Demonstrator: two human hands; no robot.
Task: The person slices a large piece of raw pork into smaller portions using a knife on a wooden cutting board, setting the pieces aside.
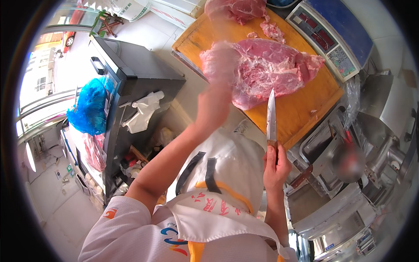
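Orange-brown wood forms the cutting board (pixel 301 118) in front of you in the head view, and the large slab of raw meat (pixel 266 70) lies flat across its middle, pink with pale membrane and a rough, torn-looking central area. Your right hand (pixel 276 168) is closed around the handle of a pointed knife (pixel 271 118), thumb lying along it, the blade directed away from you. The knife's tip overlaps the near edge of the slab in this view; contact cannot be confirmed. Your left hand (pixel 221 78) is over the slab's left end, heavily blurred; whether its fingers are together, apart or clamped on the meat cannot be told. A second piece of meat (pixel 238 9) sits at the board's far end, with pale trimmings (pixel 272 31) between the two. A digital scale (pixel 325 39) stands just beside the board on your right. At your left, a blue plastic bag (pixel 89 107) hangs at the dark cabinet (pixel 144 65). You wear a white apron (pixel 207 225).
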